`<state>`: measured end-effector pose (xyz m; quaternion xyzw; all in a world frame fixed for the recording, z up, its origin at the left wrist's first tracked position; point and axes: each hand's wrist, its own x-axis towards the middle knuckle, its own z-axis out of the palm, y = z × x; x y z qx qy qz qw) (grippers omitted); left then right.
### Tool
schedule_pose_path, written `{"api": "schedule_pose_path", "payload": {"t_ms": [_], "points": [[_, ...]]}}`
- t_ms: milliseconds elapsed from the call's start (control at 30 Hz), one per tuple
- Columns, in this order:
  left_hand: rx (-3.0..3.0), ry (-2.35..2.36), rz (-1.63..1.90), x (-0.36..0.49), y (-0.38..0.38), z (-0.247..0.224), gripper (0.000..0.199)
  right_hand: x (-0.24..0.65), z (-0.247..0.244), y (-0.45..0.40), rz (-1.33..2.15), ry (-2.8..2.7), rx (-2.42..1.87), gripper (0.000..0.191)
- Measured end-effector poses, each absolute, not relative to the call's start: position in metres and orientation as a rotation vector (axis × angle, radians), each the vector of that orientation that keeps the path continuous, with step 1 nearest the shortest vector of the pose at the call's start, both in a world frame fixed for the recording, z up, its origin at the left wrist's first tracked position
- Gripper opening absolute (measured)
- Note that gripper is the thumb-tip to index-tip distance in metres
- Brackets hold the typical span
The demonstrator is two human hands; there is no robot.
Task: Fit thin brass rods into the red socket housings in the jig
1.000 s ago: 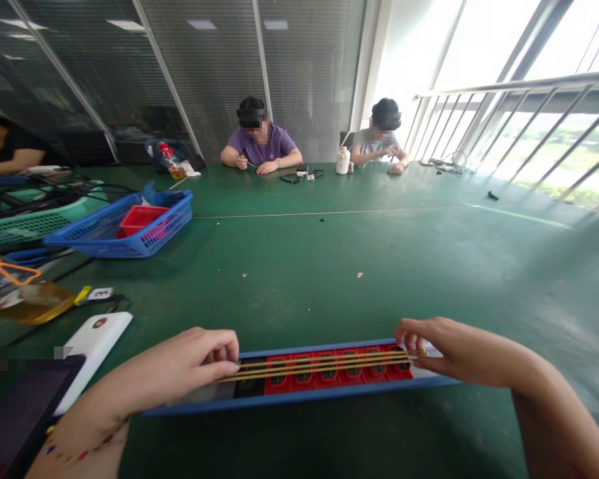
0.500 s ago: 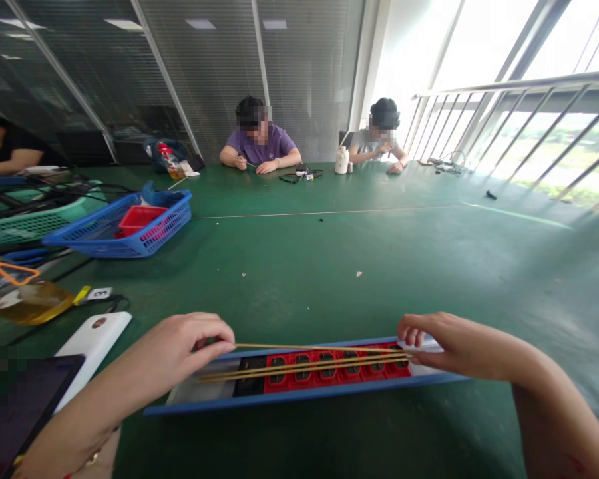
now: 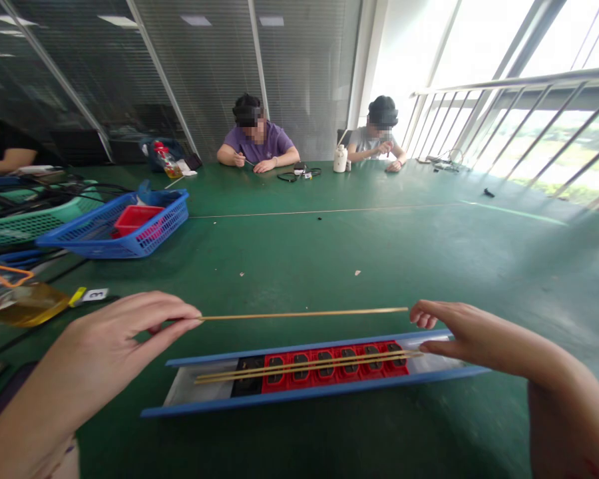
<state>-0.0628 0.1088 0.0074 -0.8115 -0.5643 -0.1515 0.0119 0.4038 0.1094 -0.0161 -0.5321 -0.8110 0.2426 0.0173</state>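
My left hand (image 3: 114,336) pinches the left end of a thin wooden stick (image 3: 304,314), which is held level above the table beyond a long blue-edged tray (image 3: 204,406). At the stick's far end is my right hand (image 3: 464,332), its thumb and fingers apart, holding nothing. Its thumb hovers close to the right ends of two similar thin sticks (image 3: 214,379) lying lengthwise over the tray. Under these sticks, a row of red holders (image 3: 337,380) with dark inserts and a black block (image 3: 242,391) sit in the tray.
A blue basket (image 3: 110,249) with a red container (image 3: 137,219) stands at left, beside a green basket (image 3: 34,218) of cables. A bottle of yellowish liquid (image 3: 27,305) lies nearer. Two people sit across the green table (image 3: 379,253), near a white bottle (image 3: 340,159).
My left hand has lifted one stick off the tray and carried it up and to the left. My right hand has come off that stick's right end and its fingers have opened.
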Motion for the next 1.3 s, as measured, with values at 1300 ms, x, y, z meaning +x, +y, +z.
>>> {"api": "schedule_pose_path", "payload": {"t_ms": [1300], "points": [[-3.099,-1.903,0.025,-0.015,0.126,-0.021,0.036,0.370,-0.007,0.105,0.783,-2.653,-1.429,0.016]]}}
